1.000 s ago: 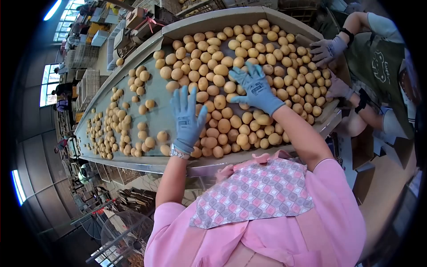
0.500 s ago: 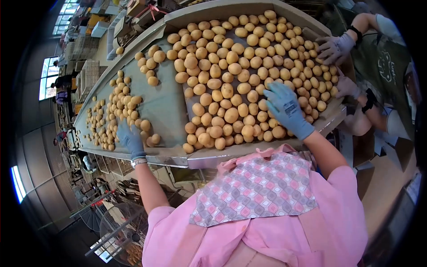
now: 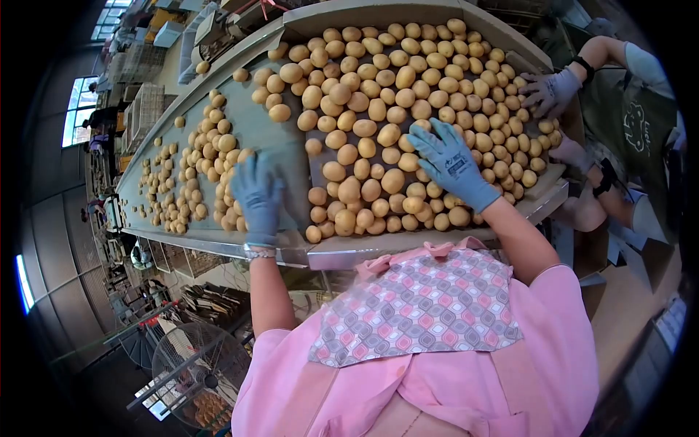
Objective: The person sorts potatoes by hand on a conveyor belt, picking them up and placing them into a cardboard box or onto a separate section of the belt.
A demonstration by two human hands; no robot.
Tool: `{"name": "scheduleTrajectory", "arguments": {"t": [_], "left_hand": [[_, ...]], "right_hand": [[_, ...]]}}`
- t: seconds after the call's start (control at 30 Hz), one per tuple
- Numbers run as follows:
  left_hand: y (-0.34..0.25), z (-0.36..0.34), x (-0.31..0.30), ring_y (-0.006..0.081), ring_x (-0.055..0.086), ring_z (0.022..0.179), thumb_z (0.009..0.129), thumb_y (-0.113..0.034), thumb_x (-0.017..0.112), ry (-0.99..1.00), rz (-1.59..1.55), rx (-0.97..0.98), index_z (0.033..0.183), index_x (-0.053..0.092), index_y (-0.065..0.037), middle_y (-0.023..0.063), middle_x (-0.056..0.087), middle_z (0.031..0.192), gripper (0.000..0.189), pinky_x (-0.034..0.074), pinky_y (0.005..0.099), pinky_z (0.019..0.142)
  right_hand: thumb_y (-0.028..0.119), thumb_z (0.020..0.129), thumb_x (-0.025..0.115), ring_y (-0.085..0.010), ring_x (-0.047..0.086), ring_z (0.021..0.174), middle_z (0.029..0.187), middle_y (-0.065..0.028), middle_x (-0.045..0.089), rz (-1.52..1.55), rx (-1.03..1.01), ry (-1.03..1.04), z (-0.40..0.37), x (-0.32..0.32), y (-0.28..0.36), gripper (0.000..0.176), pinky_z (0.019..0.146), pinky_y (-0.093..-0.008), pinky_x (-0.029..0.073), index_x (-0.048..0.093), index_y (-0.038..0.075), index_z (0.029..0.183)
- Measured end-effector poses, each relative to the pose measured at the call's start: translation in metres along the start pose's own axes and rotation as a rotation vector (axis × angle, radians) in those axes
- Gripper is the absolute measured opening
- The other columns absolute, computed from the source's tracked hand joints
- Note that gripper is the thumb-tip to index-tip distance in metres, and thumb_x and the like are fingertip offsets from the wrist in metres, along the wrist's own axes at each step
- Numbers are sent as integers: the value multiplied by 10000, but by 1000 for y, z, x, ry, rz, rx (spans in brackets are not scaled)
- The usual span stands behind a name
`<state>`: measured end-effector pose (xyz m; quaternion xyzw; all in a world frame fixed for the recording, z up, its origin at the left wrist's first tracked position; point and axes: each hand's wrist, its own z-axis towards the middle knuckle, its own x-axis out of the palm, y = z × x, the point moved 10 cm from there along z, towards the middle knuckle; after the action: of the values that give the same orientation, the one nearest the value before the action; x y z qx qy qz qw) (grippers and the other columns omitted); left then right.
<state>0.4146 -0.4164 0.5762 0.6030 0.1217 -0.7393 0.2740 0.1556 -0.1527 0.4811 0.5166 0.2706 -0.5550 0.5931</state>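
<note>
Presently, the rimmed sorting table (image 3: 378,16) runs from the left of the frame to the right, its greenish belt (image 3: 290,151) carrying loose clusters of potatoes (image 3: 393,180) at left and centre-left. A dense layer of them fills the wider section from the centre to the right. The left hand (image 3: 256,197), gloved in blue, is open over the belt beside a cluster; whether it grips a potato cannot be told. The right hand (image 3: 453,164), likewise gloved, lies open with fingers spread on the dense layer, closed round nothing visible. Wire crates (image 3: 149,109) stand at upper left, contents not discernible.

Motion blur softens the left hand, and potatoes beneath both hands are hidden. A co-worker's two gloved hands (image 3: 551,92) reach the table's right end, the lower one partly obscured.

Compared with the preceding frame, the left hand is farther right, the right hand slightly farther left, and the loose upper group now adjoins the dense layer.
</note>
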Motion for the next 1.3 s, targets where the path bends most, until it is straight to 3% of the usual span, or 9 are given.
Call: {"name": "scheduleTrajectory", "arguments": {"t": [0.1, 0.3, 0.57, 0.63, 0.83, 0.87, 0.97, 1.1, 1.3], "left_hand": [[54, -10, -19, 398, 571, 1325, 930, -227, 749, -136, -257, -212, 1408, 649, -75, 175, 614, 1456, 512, 466, 494, 1095], [-88, 44, 1, 373, 700, 1052, 933, -144, 734, 49, -472, 21, 1271, 730, -111, 161, 646, 1361, 339, 583, 456, 933], [-85, 72, 45, 372, 671, 1072, 908, -90, 732, 186, -502, -28, 1165, 661, -95, 176, 552, 1364, 267, 588, 454, 903], [-76, 65, 34, 318, 668, 995, 922, -53, 677, 150, -653, -86, 1144, 640, -79, 145, 620, 1196, 227, 576, 411, 889], [-58, 43, 40, 94, 572, 773, 970, -88, 569, 344, -1537, -523, 1106, 636, -68, 32, 644, 963, 152, 525, 268, 727], [-65, 40, 31, 135, 598, 766, 993, -144, 593, 405, -1513, -424, 1102, 645, -79, 42, 649, 931, 137, 529, 287, 712], [-97, 14, -13, 245, 591, 767, 994, -111, 641, 294, -630, 112, 1159, 630, -110, 76, 656, 968, 165, 528, 366, 727], [-109, -12, -16, 318, 633, 817, 931, -153, 713, 249, -199, 242, 1098, 636, -126, 95, 654, 995, 186, 539, 425, 727], [-135, -18, -3, 268, 627, 871, 867, -147, 701, 323, 121, 276, 1047, 624, -178, 55, 650, 987, 199, 514, 421, 719]], "right_hand": [[304, 977, 699, -430, 447, 1450, 1586, -93, 519, -31, 25, -11, -3, -7, 5, 545, 1190, -554, 394, 591, 149, 1488], [263, 986, 684, -479, 432, 1444, 1600, -90, 502, -8, 162, -18, 4, 7, 31, 511, 1185, -572, 383, 602, 140, 1475], [181, 968, 657, -329, 583, 1288, 1436, -88, 626, 243, 40, -6, -14, -18, 45, 358, 1065, -481, 468, 686, 131, 1321], [169, 952, 657, -307, 626, 1188, 1364, -69, 654, 376, -46, 54, -7, -14, 73, 347, 995, -447, 496, 693, 131, 1295], [153, 926, 640, -222, 629, 955, 1133, -52, 650, -111, 65, 122, 48, 14, 122, 264, 789, -373, 527, 699, 113, 1180], [170, 938, 644, -212, 651, 982, 1121, -50, 657, -214, 60, 186, 53, 19, 128, 221, 742, -362, 535, 691, 121, 1148], [192, 941, 664, -208, 671, 979, 1085, -49, 659, -235, 166, 421, 67, 47, 122, 216, 740, -354, 541, 679, 135, 1149], [202, 938, 680, -195, 673, 889, 984, -39, 628, -133, 79, 221, 68, 45, 122, 133, 688, -351, 525, 636, 137, 1045], [281, 961, 717, -286, 704, 951, 1052, -107, 654, 408, 217, 150, 60, -11, 92, 285, 808, -415, 596, 698, 121, 1196]]}}
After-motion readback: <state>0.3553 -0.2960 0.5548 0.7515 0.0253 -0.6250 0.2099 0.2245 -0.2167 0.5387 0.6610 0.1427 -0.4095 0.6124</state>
